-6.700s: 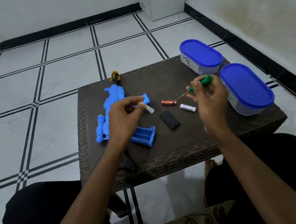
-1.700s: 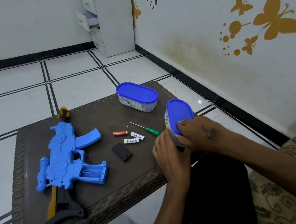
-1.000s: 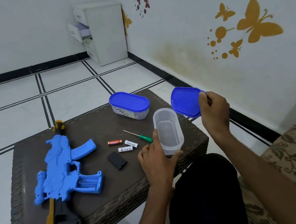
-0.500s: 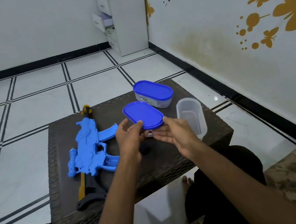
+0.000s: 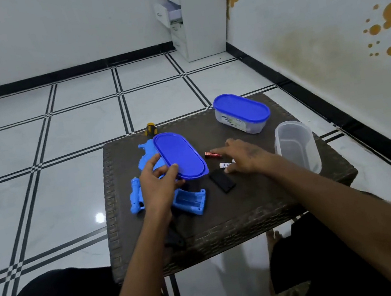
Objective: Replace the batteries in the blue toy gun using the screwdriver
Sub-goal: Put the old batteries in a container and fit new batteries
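The blue toy gun (image 5: 140, 194) lies on the left of the dark wicker table (image 5: 248, 205), its open battery bay (image 5: 190, 200) facing me. My left hand (image 5: 158, 183) holds a blue oval lid (image 5: 179, 154) above the gun. My right hand (image 5: 242, 157) rests fingers spread over the loose batteries: a red battery (image 5: 212, 155) lies by its fingertips and a white battery (image 5: 225, 165) shows under it. The black battery cover (image 5: 222, 181) lies just in front. The screwdriver is hidden.
An uncovered clear tub (image 5: 296, 145) stands at the table's right edge. A second tub with a blue lid (image 5: 242, 112) sits at the back right. A white drawer cabinet (image 5: 197, 13) stands in the room corner. My knees are under the table's near edge.
The lid has passed fully into my left hand and moved left over the gun. My right hand let go of it and dropped onto the batteries.
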Tool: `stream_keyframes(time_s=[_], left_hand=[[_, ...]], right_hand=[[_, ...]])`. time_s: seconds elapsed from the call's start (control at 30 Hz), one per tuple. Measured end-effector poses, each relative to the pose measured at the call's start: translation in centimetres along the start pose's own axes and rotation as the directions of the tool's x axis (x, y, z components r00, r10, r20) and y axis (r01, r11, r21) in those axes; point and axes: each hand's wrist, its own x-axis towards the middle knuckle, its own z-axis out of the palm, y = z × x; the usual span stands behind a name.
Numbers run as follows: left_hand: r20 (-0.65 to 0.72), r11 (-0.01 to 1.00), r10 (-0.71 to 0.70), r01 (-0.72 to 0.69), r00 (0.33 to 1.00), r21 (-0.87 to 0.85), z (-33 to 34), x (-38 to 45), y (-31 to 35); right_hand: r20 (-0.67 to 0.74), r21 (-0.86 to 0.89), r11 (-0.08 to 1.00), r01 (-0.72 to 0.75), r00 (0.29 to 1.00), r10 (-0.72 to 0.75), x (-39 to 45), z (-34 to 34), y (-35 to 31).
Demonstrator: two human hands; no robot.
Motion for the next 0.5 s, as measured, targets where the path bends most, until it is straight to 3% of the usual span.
stream_keyframes(time_s=[0.27,0.5], left_hand=[[0.01,1.0,-0.002,0.002,1.0,-0.001,-0.4,0.4,-0.9],[0.028,0.999,-0.022,0.023,0.999,-0.023,0.1,0.0,-1.5]], right_hand=[[-0.085,0.07,0.998,-0.007,0.996,0.013,0.8,0.3,-1.1],[-0.055,0.035,0.999,-0.007,0.998,0.009,1.1,0.3,-1.8]])
